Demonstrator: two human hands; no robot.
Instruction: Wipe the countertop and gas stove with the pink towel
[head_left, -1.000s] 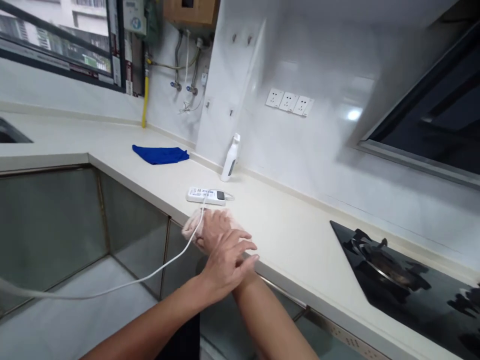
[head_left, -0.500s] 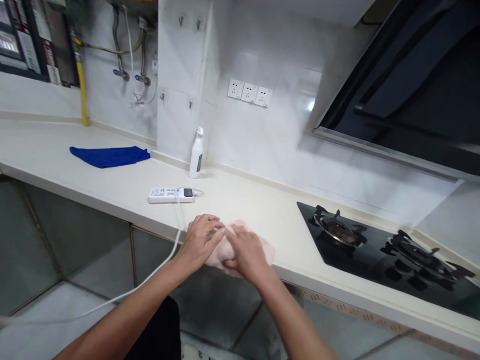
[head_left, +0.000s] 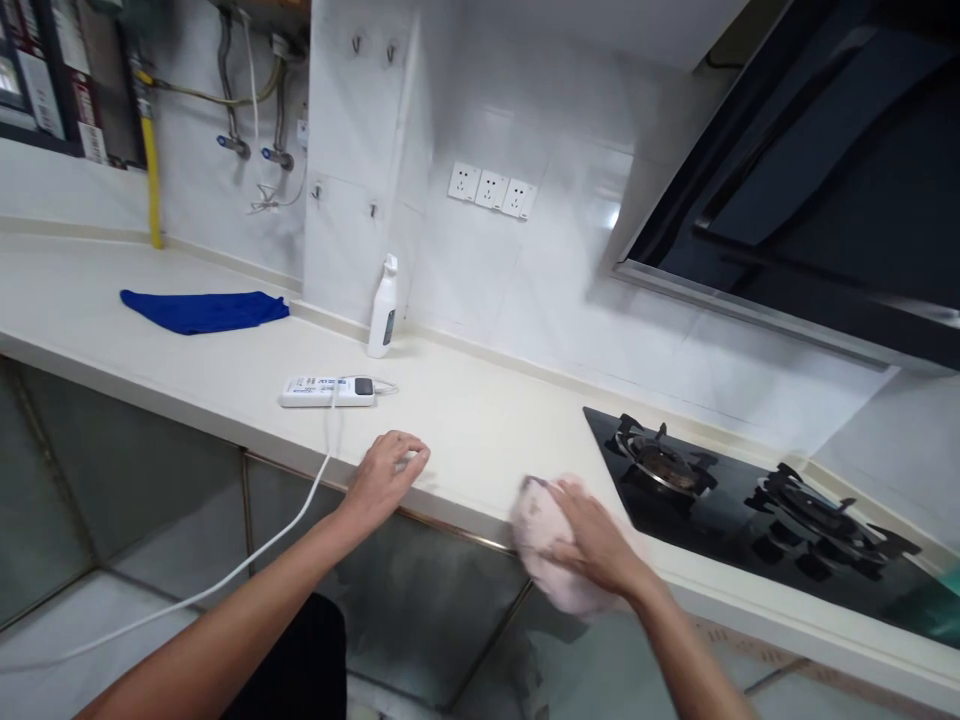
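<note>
A pale pink cloth [head_left: 544, 540] is under my right hand [head_left: 592, 535], which grips and presses it at the front edge of the counter, left of the stove. Part of the cloth hangs over the edge, and motion blurs it. My left hand [head_left: 386, 470] rests by the counter's front edge with nothing visible in it. Its fingers bend loosely, with a small gap to the thumb. Beyond it lies a white power strip [head_left: 326, 392] with its cable running off the front edge.
A white spray bottle [head_left: 382, 310] stands near the wall. To the left, a blue cloth [head_left: 202, 312] lies on the cream countertop [head_left: 457, 400]. On the right is a black gas stove [head_left: 720, 520] with two burners, below a dark range hood [head_left: 810, 180]. Wall sockets [head_left: 491, 190] are behind.
My right hand has moved right with the pink cloth, toward the stove and over the counter edge. My left hand, which was at the cloth, is now apart from it. The view shifted slightly.
</note>
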